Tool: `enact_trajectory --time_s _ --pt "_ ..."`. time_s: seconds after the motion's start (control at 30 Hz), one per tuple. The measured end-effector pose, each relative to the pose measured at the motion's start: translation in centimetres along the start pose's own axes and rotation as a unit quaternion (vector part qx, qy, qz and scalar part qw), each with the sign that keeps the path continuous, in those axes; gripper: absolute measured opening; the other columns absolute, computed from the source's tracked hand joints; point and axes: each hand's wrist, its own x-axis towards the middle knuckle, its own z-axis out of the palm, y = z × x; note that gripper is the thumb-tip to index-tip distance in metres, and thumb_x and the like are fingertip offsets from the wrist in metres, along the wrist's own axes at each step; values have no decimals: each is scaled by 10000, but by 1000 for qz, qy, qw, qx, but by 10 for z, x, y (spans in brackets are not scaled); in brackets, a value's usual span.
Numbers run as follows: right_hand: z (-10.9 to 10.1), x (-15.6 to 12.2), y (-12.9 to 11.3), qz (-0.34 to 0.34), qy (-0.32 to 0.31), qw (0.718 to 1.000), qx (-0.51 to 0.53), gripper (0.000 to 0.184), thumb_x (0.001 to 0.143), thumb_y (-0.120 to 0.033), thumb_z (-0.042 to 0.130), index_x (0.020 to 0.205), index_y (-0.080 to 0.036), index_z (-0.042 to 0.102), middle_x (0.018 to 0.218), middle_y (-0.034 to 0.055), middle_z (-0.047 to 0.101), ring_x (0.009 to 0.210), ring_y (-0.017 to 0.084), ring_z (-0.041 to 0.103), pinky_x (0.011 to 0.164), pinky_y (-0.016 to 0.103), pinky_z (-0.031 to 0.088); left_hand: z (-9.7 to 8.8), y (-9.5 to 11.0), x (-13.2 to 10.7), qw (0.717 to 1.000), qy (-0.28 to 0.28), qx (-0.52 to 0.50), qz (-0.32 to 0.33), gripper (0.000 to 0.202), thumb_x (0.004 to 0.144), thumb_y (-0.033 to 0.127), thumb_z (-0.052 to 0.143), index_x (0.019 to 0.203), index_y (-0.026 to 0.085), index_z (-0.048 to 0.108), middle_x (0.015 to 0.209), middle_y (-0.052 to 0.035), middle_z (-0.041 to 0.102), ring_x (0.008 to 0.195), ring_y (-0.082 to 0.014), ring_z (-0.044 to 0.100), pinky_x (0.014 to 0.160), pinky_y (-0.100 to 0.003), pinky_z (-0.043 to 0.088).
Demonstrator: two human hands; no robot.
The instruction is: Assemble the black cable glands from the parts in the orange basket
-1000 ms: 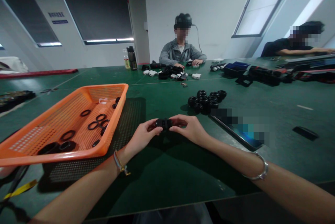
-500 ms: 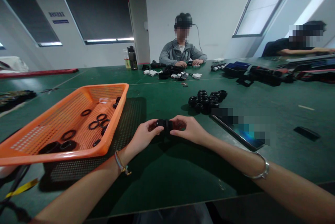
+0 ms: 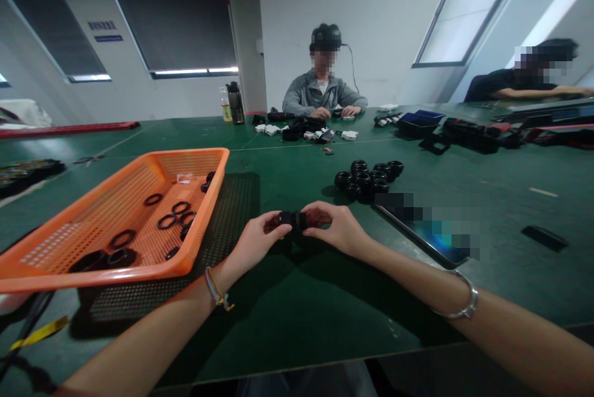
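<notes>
Between my two hands is a black ribbed cylindrical fitting (image 3: 293, 220), held level just above the green table. My left hand (image 3: 260, 237) pinches its left end between thumb and fingers. On the other end, my right hand (image 3: 338, 227) closes with thumb and fingertips. The fingers partly cover the fitting, so I cannot tell whether it is one piece or two joined. To the left, an orange basket (image 3: 134, 274) holds several black rings (image 3: 122, 239) and a few thicker black parts. A cluster of glossy black round fittings (image 3: 362, 180) sits beyond my right hand.
A phone (image 3: 422, 233) lies right of my right hand, with a small black piece (image 3: 544, 237) farther right. Across the table (image 3: 288, 168) a person in grey (image 3: 320, 97) works among white and black parts. Another person (image 3: 524, 78) sits far right. Two bottles (image 3: 234, 103) stand at the back.
Almost nothing differs. My right hand has shifted very slightly around the end of the fitting, and both hands keep hold of it.
</notes>
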Motion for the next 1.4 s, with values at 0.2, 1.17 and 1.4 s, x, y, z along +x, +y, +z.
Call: enact_trajectory --time_s 0.2,1.17,1.4 --pt "0 0 0 3 -1 1000 -1 257 652 -192 665 904 -157 628 775 32 688 714 171 645 713 320 522 0 0 0 1000 -1 -13 -3 363 683 321 615 992 130 626 914 -57 685 786 -187 618 748 -310 486" --pt "1 2 1 5 13 1000 1 369 655 -131 651 1020 -134 594 855 59 677 777 173 645 763 335 524 1 -2 3 998 11 -51 -31 359 655 318 616 945 106 620 788 -37 648 622 -124 556 618 -249 436" --pt "0 0 -2 -3 2 1000 21 278 661 -152 652 935 -143 604 812 42 684 760 169 648 772 335 520 0 -2 2 999 6 -50 -20 357 660 311 622 957 114 619 808 -42 658 669 -141 575 642 -261 446"
